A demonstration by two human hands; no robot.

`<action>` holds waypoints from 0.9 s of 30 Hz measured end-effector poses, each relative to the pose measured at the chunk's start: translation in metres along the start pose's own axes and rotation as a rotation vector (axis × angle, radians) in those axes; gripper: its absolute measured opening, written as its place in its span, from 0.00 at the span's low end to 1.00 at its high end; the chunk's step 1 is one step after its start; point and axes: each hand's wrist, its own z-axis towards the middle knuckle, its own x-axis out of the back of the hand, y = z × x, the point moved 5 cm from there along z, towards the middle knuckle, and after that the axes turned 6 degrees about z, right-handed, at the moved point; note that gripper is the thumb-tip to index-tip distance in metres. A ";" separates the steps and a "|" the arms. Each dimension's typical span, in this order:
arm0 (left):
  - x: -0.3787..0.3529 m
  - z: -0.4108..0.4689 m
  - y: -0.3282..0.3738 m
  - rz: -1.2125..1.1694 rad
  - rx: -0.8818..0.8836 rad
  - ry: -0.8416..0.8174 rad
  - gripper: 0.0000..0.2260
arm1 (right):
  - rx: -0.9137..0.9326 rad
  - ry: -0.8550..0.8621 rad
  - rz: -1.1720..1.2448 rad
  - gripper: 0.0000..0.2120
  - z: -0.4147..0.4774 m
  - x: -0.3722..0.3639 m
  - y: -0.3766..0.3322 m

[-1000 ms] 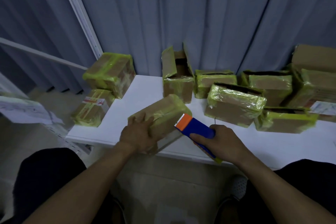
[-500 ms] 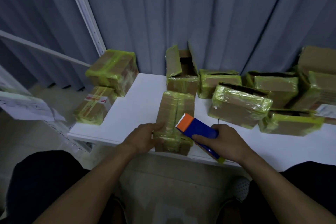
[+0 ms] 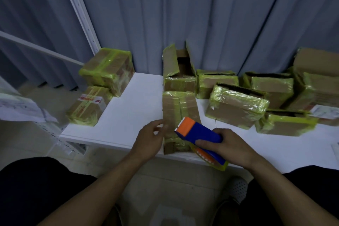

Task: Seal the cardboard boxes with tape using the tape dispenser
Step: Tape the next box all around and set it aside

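Box in work (image 3: 180,108): lies lengthways on the white surface (image 3: 132,113), in the middle of the view. Its near end is at the front edge. Bands of yellow-green tape run along it, with brown cardboard showing between them.
Tape dispenser (image 3: 200,132): blue body with an orange toothed head, held over the near right part of that box. The head points up and to the left, and the yellow roll (image 3: 220,166) hangs at the low end, past the surface's front edge.
Right hand (image 3: 229,145): grip closed round the blue body of the dispenser.
Left hand (image 3: 149,140): grip open and holding nothing, with the fingers loosely bent. The fingertips are at the box's left edge; whether they touch it is not clear.
Open box (image 3: 180,80): just behind the box in work, with its flaps standing up.
Boxes on the right (image 3: 236,108): several taped ones crowded together near the far edge, the nearest tilted.
Boxes on the left (image 3: 108,69): two taped ones off the surface's left end, one above the other. The lower one carries a white and red label.
Curtain (image 3: 201,14): grey folds hang behind everything.
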 end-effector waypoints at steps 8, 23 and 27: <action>0.009 -0.026 0.025 -0.548 0.197 -0.161 0.11 | 0.176 -0.011 0.051 0.21 -0.006 -0.004 -0.014; 0.022 -0.024 0.019 -0.319 0.053 0.038 0.02 | 0.207 -0.096 0.096 0.12 -0.012 -0.012 -0.019; 0.030 -0.022 0.018 -0.322 0.050 0.065 0.03 | 0.222 -0.091 0.071 0.14 -0.010 -0.015 -0.022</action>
